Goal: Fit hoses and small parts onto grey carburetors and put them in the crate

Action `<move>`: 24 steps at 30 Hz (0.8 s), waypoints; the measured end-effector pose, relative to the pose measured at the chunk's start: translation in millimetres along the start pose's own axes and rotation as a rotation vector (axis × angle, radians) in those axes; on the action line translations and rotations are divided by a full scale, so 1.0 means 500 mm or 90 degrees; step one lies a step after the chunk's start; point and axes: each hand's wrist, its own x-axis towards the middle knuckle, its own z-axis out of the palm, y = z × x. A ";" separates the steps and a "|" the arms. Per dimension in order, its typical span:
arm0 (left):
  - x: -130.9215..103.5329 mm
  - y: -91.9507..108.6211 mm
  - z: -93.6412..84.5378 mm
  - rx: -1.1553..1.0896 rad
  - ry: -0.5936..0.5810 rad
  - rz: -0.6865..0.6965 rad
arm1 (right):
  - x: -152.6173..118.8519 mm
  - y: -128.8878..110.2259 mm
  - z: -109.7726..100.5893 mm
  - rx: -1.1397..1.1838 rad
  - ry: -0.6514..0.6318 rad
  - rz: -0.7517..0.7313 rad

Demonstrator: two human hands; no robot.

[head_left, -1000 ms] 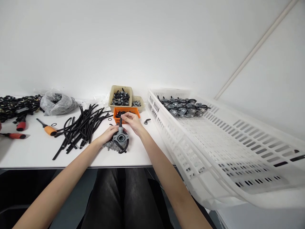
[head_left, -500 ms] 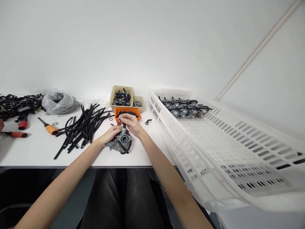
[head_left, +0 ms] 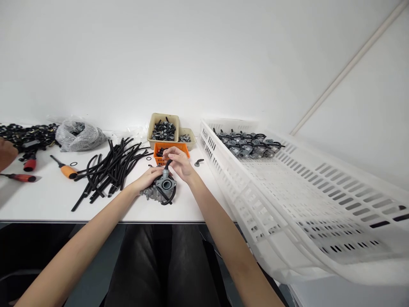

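A grey metal carburetor (head_left: 160, 189) sits on the white table in front of me, its round bore facing me and a black hose looped below it. My left hand (head_left: 149, 178) is closed around its left and rear side, steadying it on the tabletop. From the top of the carburetor rises a bent black rubber boot (head_left: 168, 165). My right hand (head_left: 180, 163) is just behind and above this boot, fingers loosely bent and apart; whether a fingertip touches it is hard to see. Beyond the hands stands an orange basket (head_left: 182, 148) of small black parts.
Black hoses (head_left: 116, 168) lie piled at left, near an orange-handled screwdriver (head_left: 67, 171) and red-handled tools (head_left: 30, 164). Another person's hand (head_left: 7, 154) shows at the left edge. Beige bins (head_left: 149, 134) hold small parts. A white crate (head_left: 246, 187) with several carburetors (head_left: 252, 147) fills the right.
My right hand has loosened from the boot's tip and shifted slightly right, leaving the boot more exposed. The other person's hand has come further into view at left.
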 end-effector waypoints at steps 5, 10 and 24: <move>-0.002 0.000 0.002 -0.005 0.002 -0.002 | 0.005 0.004 -0.009 0.003 -0.003 0.015; -0.004 0.001 0.001 0.003 0.011 0.004 | 0.007 0.008 -0.013 0.001 0.009 0.029; 0.000 -0.006 -0.006 0.006 0.000 0.019 | 0.018 0.024 -0.025 -0.133 0.094 0.022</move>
